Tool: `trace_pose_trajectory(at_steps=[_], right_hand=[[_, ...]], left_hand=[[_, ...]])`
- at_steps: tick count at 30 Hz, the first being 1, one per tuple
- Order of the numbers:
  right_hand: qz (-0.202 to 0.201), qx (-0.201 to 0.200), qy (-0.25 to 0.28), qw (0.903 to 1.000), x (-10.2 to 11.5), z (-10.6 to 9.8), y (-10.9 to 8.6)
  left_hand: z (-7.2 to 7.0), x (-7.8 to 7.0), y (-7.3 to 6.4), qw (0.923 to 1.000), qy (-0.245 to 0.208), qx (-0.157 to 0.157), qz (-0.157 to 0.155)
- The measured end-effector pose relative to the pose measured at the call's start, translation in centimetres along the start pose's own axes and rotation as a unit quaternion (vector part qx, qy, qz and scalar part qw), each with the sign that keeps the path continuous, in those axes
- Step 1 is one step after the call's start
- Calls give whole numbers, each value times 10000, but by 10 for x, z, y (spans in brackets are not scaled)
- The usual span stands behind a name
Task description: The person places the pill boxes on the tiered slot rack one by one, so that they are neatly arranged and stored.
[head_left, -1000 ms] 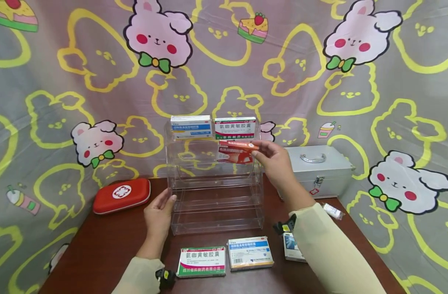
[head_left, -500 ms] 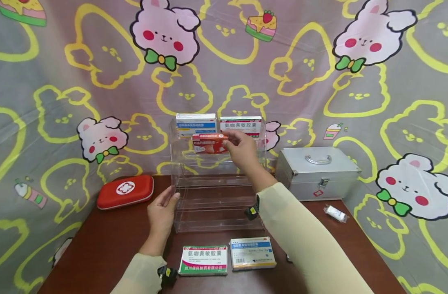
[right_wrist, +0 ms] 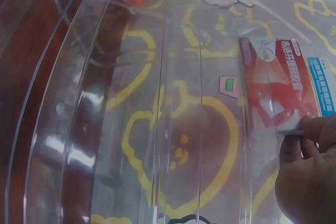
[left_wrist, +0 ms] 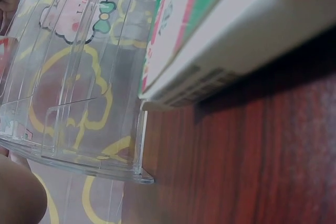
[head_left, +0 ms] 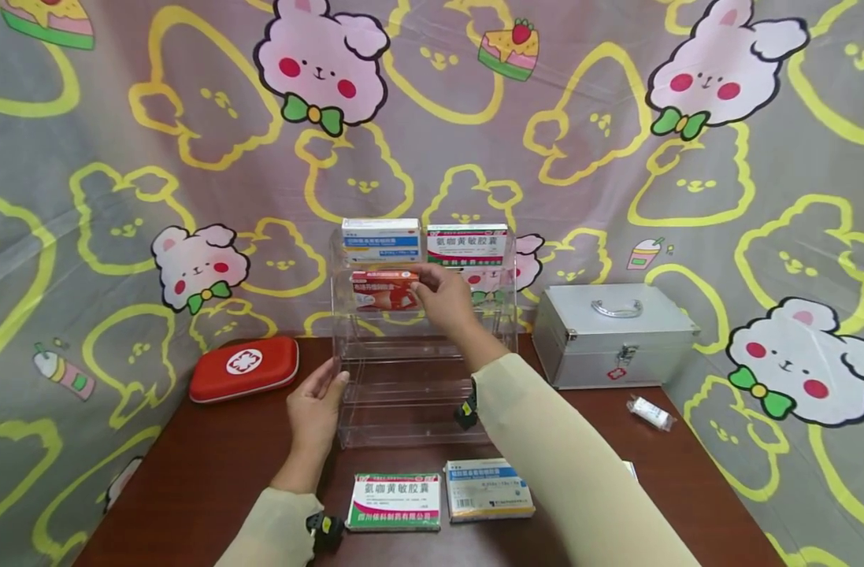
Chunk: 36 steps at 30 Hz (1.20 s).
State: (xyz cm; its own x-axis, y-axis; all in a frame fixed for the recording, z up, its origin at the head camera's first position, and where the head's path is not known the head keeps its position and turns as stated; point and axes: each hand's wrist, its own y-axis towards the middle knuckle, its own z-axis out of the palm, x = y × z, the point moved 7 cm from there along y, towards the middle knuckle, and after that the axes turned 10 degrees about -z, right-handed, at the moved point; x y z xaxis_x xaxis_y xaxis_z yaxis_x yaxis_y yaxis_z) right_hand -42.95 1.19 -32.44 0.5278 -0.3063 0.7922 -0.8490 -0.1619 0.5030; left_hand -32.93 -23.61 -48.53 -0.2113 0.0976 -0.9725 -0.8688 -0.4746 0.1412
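Nearest, on the reddish-brown wooden table (head_left: pixel 190 472), a flat green, white and magenta carton (head_left: pixel 393 502) lies printed face up, its long axis running left to right. Just beside it, to its right, lies a white carton with a blue band (head_left: pixel 490 490), turned much the same way.

Beyond them, the left hand (head_left: pixel 313 409) is at the left side of the tiered, clear plastic rack (head_left: pixel 403 434), thumb toward the front; whether it grips the panel or only rests on it, I cannot tell.

The right hand (head_left: pixel 446 299) pinches the right end of a thin red rectangular carton (head_left: pixel 382 291) between thumb and fingers. The red carton is at the rack's second tier from the top, left half. Its long axis runs left to right, nearly level, and its printed broad face points toward the person, lettering upright. Whether its lower edge touches the tier cannot be told.

Above it, on the top tier, stand a white-and-blue carton (head_left: pixel 380 241) and, to its right, a green-and-white carton (head_left: pixel 467 245), both facing forward with long axes level.
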Motion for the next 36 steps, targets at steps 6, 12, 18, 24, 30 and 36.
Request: trace_pose_trajectory(at_steps=[6,12,18,24,30,36], right_hand=[[-78,156,-185,9997,5,6,4],[-193,118,-261,9994,5,8,6],[-248,173,-151,9994,4,8,5],[-212,136,167,9995,0,-10,-8],[-620,562,-524,9951,-7,-45,-52],[-669,1245,-1034,9846,-43,-93,-125]], left_hand=[[0,-2,0,10000,62,36,33],[0,-4,0,9999,85,58,65],[-1,-6,0,10000,19,-43,79],[0,-6,1,9999,84,-38,77],[-1,-5,-1,9999,113,-77,96],[-1,-2,-3,10000,98,0,12]])
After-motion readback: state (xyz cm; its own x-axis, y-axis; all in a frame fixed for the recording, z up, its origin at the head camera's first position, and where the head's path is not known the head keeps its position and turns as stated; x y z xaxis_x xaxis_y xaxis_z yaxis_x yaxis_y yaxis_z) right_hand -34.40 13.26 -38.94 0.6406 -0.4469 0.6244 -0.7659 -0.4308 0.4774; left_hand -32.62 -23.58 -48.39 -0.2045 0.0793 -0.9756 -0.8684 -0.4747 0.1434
